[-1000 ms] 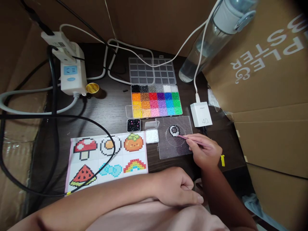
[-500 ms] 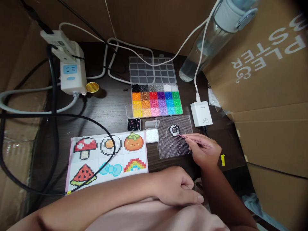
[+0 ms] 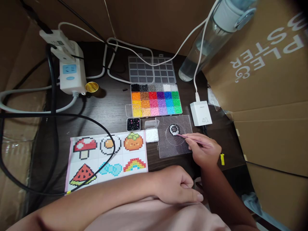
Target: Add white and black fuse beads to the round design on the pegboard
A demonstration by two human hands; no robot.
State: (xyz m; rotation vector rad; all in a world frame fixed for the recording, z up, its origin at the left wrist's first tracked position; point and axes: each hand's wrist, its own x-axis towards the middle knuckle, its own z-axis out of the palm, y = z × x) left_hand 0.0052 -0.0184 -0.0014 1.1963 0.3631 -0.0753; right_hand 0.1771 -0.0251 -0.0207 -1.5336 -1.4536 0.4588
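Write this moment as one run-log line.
right hand: holds tweezers, tip at bead ring on pegboard | left hand: curled, nothing visible in it

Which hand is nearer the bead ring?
Right. The right hand is below and right of the bead ring, its pink tool at the ring's lower edge; the left hand is farther off, by the torso.

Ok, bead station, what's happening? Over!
Right fingers pinching tweezers, tip by bead ring. Left hand curled, off pegboard. Ring black and white. Cable crossing pattern sheet, clear of pegboard.
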